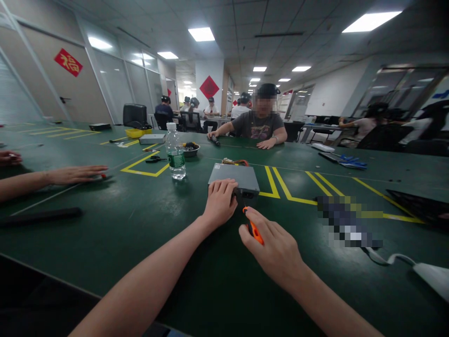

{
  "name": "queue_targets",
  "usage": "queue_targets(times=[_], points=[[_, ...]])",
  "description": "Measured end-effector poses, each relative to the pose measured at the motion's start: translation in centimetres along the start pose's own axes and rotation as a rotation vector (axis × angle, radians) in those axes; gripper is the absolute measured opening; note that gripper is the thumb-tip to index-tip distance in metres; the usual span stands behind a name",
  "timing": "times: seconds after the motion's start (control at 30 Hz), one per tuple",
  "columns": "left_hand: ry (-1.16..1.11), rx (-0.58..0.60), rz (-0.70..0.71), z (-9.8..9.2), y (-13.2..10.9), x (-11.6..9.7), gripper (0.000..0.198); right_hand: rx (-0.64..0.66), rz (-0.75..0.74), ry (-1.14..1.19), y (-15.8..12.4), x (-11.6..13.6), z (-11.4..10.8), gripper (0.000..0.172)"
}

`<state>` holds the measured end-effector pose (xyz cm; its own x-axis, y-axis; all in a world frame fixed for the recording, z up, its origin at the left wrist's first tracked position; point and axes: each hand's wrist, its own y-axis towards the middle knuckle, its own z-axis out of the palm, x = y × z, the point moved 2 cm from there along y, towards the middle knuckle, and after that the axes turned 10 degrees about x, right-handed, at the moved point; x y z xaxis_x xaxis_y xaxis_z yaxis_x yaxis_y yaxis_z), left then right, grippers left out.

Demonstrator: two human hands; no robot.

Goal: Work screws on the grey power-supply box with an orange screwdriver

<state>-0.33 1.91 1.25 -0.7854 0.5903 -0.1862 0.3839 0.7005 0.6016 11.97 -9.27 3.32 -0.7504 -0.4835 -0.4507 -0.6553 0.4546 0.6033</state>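
Holding 1 grey box [233,176], 1 orange screwdriver [255,232] | nearby 1 water bottle [175,154]

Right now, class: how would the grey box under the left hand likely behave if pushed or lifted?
The grey box under the left hand looks like rigid sheet metal, so probably stiff and fairly heavy for its size. Lying flat and low on the table, it would likely slide, not tip or roll. The wires at its far end may drag.
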Motion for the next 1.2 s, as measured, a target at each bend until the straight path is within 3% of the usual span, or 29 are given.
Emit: queue_targets(times=[0.17, 0.47, 0.67, 0.9, 1.2], points=[[0.002, -0.009, -0.002, -0.1, 0.1, -0.1, 0.033, 0.038, -0.014, -0.003, -0.1, 0.7, -0.3, 0.024], [0.007, -0.026, -0.042, 0.3, 0.2, -0.1, 0.026, 0.008, 0.066, -0.012, -0.3, 0.0, 0.0, 0.015], [0.005, -0.029, -0.042, 0.2, 0.3, -0.1, 0.023, 0.025, -0.049, 0.021, 0.1, 0.6, 0.0, 0.019], [0.001, -0.042, -0.064, 0.4, 0.4, -0.2, 0.023, -0.021, 0.13, -0.013, -0.6, -1.1, 0.5, 0.012], [-0.014, -0.045, -0.085, 0.4, 0.4, -0.2, 0.023, -0.014, 0.164, 0.005, -1.1, -1.2, 0.9, 0.014]])
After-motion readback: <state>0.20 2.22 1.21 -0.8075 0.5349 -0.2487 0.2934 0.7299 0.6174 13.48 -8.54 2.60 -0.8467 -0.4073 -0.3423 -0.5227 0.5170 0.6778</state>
